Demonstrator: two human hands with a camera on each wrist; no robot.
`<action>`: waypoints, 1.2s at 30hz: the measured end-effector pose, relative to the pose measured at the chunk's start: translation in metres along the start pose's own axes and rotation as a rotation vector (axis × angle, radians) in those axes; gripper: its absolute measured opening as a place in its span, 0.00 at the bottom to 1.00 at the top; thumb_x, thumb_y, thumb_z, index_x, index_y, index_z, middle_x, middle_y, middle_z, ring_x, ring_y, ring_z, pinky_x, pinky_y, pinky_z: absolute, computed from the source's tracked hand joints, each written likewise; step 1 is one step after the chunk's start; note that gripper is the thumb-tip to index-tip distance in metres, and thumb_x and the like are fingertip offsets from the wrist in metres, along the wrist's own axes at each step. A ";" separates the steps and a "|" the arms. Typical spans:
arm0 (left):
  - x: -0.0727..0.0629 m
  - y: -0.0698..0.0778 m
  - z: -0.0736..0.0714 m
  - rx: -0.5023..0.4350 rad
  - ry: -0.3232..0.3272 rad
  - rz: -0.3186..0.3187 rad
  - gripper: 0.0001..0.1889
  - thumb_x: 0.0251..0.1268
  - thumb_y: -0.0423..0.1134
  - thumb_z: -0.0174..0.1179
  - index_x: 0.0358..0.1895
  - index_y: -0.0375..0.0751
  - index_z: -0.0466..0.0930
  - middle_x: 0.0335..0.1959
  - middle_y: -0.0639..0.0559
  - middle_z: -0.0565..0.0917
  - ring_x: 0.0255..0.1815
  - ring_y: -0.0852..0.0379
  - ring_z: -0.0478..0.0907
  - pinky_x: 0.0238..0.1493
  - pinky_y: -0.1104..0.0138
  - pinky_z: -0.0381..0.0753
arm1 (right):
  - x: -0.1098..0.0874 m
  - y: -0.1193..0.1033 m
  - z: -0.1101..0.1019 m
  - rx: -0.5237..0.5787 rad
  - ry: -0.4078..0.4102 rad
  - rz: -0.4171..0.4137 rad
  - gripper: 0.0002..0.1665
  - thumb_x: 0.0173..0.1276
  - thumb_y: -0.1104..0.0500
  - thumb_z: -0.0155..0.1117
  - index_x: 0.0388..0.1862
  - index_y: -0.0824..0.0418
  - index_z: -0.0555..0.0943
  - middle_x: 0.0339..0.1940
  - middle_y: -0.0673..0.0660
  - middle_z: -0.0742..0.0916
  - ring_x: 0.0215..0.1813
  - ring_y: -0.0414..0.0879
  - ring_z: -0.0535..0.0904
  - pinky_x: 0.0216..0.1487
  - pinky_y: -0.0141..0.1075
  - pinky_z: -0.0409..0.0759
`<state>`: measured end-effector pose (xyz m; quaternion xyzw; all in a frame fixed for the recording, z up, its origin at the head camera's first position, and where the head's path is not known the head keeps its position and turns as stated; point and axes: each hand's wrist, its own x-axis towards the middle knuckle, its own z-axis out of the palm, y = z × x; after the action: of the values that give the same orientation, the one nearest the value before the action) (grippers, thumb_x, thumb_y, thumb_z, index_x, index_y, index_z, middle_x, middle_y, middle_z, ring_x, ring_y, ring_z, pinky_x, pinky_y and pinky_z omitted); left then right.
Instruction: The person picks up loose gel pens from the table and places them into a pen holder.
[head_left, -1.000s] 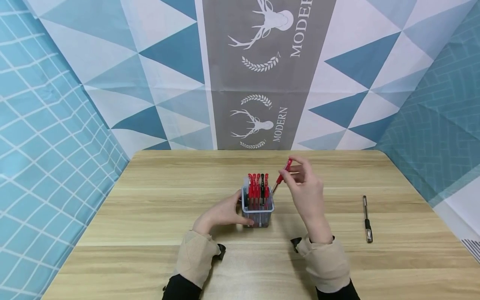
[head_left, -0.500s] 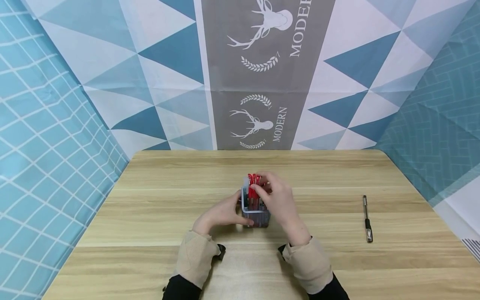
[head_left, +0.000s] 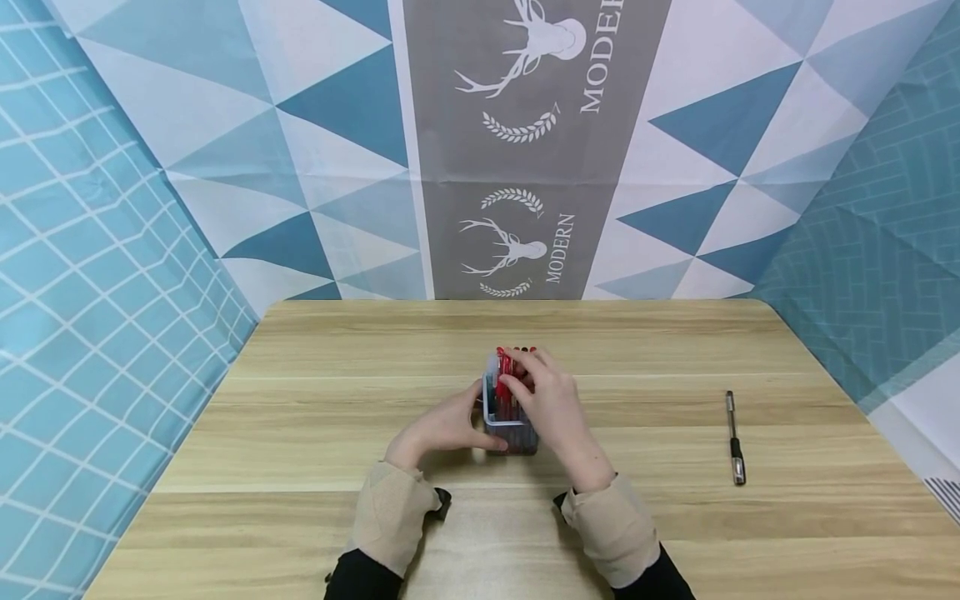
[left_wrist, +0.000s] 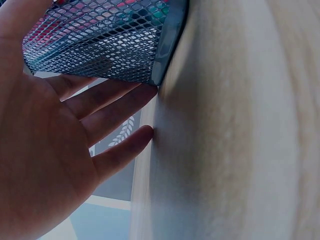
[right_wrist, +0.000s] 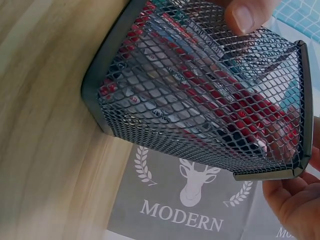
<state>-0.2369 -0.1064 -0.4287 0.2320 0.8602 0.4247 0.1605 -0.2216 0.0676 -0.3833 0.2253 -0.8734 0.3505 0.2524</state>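
Observation:
A dark wire-mesh pen holder (head_left: 512, 438) with a pale rim stands mid-table. Several red pens (head_left: 504, 398) and at least one black pen are inside; pen barrels show through the mesh in the right wrist view. My left hand (head_left: 448, 419) grips the holder's left side, thumb in front and fingers behind. In the left wrist view its fingers (left_wrist: 110, 107) lie along the mesh near the base. My right hand (head_left: 553, 400) is over the holder's right part, thumb and fingers pinching a red pen by its upper end. This hand hides the other pens' barrels.
A pen with a clear barrel and black grip (head_left: 735, 437) lies alone on the wooden table (head_left: 315, 467), to the right. A patterned cloth backdrop (head_left: 517, 150) hangs behind the table's far edge, and blue cloths hang at both sides.
My right hand has brought a red pen from the holder's right side down into it, then shifted slightly left among the pens. My left hand has stayed on the holder.

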 end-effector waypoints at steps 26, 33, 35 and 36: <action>-0.001 0.001 0.000 0.016 0.009 -0.037 0.53 0.33 0.52 0.73 0.68 0.51 0.52 0.58 0.52 0.73 0.60 0.54 0.68 0.63 0.55 0.63 | 0.005 0.047 -0.074 -0.218 -0.035 0.326 0.09 0.64 0.61 0.52 0.38 0.62 0.79 0.31 0.58 0.84 0.22 0.46 0.75 0.20 0.34 0.69; -0.001 0.001 0.000 0.003 0.012 -0.040 0.55 0.33 0.52 0.73 0.69 0.51 0.50 0.58 0.51 0.72 0.61 0.53 0.67 0.63 0.55 0.63 | -0.009 0.080 -0.111 -0.281 -0.292 0.510 0.14 0.64 0.64 0.48 0.44 0.70 0.75 0.37 0.66 0.80 0.25 0.47 0.72 0.21 0.36 0.68; -0.001 0.001 0.000 0.005 0.012 -0.047 0.55 0.33 0.52 0.74 0.69 0.51 0.50 0.59 0.51 0.72 0.61 0.54 0.67 0.64 0.55 0.62 | -0.014 0.087 -0.120 -0.287 -0.344 0.556 0.14 0.64 0.62 0.49 0.44 0.69 0.74 0.38 0.67 0.80 0.27 0.49 0.74 0.23 0.37 0.69; -0.001 0.001 0.000 0.007 0.012 -0.049 0.55 0.33 0.52 0.74 0.69 0.52 0.50 0.59 0.52 0.72 0.61 0.54 0.67 0.63 0.55 0.63 | -0.016 0.090 -0.124 -0.284 -0.372 0.579 0.14 0.64 0.61 0.50 0.45 0.69 0.73 0.39 0.68 0.80 0.28 0.50 0.75 0.24 0.38 0.70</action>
<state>-0.2355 -0.1061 -0.4278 0.2089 0.8680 0.4193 0.1648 -0.2257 0.2198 -0.3602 -0.0086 -0.9718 0.2357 0.0086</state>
